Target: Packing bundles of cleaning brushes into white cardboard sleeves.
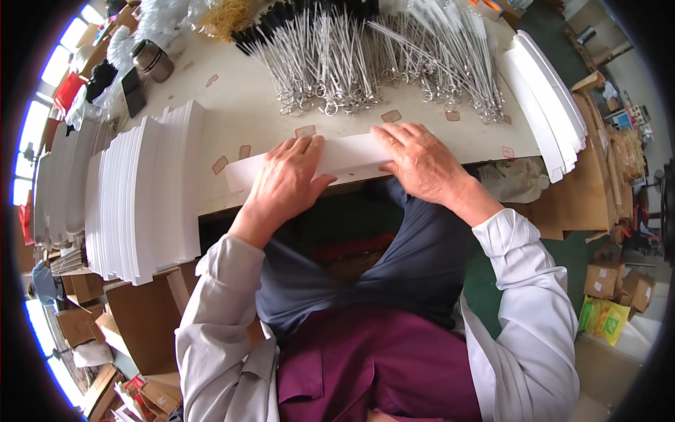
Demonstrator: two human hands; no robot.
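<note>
White card strip (348,156) lay flat at the near edge of the table (239,112), right in front of the person, and both hands pressed on it. The left hand (285,184) was laid flat with fingers stretched, palm down over the left part of the strip; it gripped nothing. The right hand (420,163) was also open and flat, fingers spread over the right end. I judged that the step in hand was flattening or creasing the strip along its length, because both palms pushed down and nothing was lifted. The next move, I think, would need an even pressure along the fold line, so that the card does not buckle. More white strips stood in stacks (140,197) on the left and another pile (545,98) on the right. Metal wire brushes (365,56) lay in a heap beyond the hands.
</note>
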